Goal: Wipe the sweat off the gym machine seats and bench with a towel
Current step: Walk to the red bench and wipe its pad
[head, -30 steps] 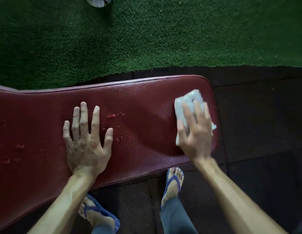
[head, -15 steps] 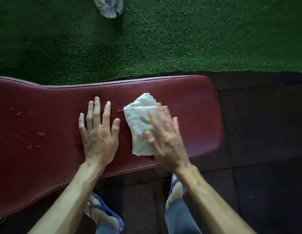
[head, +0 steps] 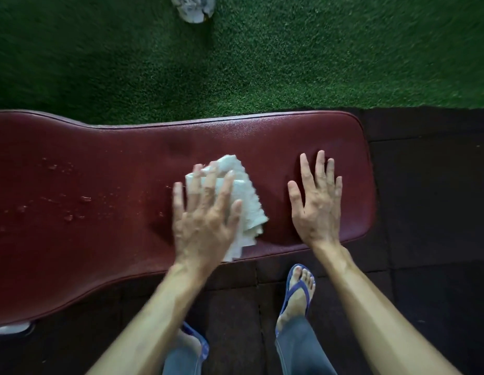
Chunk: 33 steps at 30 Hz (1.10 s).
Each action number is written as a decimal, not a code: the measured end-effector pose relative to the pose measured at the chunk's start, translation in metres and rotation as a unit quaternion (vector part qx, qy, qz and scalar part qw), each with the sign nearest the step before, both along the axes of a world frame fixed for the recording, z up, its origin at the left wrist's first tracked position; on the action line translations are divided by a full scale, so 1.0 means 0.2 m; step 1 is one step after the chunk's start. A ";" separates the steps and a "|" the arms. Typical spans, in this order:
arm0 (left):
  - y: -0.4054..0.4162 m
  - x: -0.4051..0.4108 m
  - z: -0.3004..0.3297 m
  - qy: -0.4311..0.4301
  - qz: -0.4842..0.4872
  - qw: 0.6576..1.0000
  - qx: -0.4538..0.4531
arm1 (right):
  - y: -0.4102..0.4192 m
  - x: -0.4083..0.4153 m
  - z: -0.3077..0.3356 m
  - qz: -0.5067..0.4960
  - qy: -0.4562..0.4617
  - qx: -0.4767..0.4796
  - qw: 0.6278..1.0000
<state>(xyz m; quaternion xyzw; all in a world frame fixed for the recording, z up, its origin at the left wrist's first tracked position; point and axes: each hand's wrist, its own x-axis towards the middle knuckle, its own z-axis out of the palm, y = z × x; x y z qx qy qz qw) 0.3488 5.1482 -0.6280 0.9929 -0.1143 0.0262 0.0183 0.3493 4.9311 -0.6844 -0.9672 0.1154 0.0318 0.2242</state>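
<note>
A dark red padded bench [head: 100,255] runs across the view. A folded white towel [head: 247,204] lies on its middle, and my left hand [head: 205,215] presses down on it with fingers spread, covering the towel's left part. To the right, my right hand [head: 316,201] rests flat on the bench's right end, palm down, holding nothing. Sweat droplets [head: 70,209] dot the bench surface left of the towel.
Green artificial turf [head: 289,55] lies beyond the bench, with a grey-white object [head: 193,8] on it at the top edge. Dark rubber floor tiles [head: 430,212] lie right of and below the bench. My feet in blue flip-flops [head: 297,290] stand by its near edge.
The towel has passed from my right hand to my left and slid leftward along the bench. My right hand now rests flat on the right end. The view has shifted left.
</note>
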 end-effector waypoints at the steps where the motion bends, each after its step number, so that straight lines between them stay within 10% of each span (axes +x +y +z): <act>1: 0.07 0.03 0.03 0.017 0.002 0.999 -0.031 | 0.00 0.00 0.00 -0.003 0.003 -0.005 1.000; 4: 0.32 0.25 -0.32 0.039 0.087 0.995 0.017 | 0.03 -0.01 -0.02 -0.010 0.002 -0.044 0.999; 5: 0.36 0.35 -0.84 0.128 0.071 0.988 0.042 | 0.04 -0.01 -0.02 -0.012 0.002 -0.051 0.999; 8: 0.17 0.56 -1.81 0.052 0.011 0.998 -0.033 | 0.03 0.00 -0.03 -0.014 0.003 -0.048 0.999; 12: -0.11 0.24 -0.15 0.053 -0.060 0.994 -0.081 | 0.02 0.00 -0.02 -0.006 0.000 -0.027 1.000; 14: 0.12 0.06 0.10 0.007 -0.122 0.991 -0.051 | 0.01 0.00 0.00 -0.002 0.002 -0.006 1.000; 16: 0.35 -0.04 0.04 0.100 -0.104 0.990 -0.008 | 0.03 0.00 0.01 -0.011 0.007 0.006 1.000; 24: 0.39 0.48 -0.01 0.030 0.081 0.996 0.000 | 0.32 0.00 0.03 -0.010 0.013 -0.019 1.000; 33: 0.92 -0.02 0.01 0.100 -0.131 0.985 0.043 | 0.44 0.02 0.06 -0.006 0.013 -0.005 1.000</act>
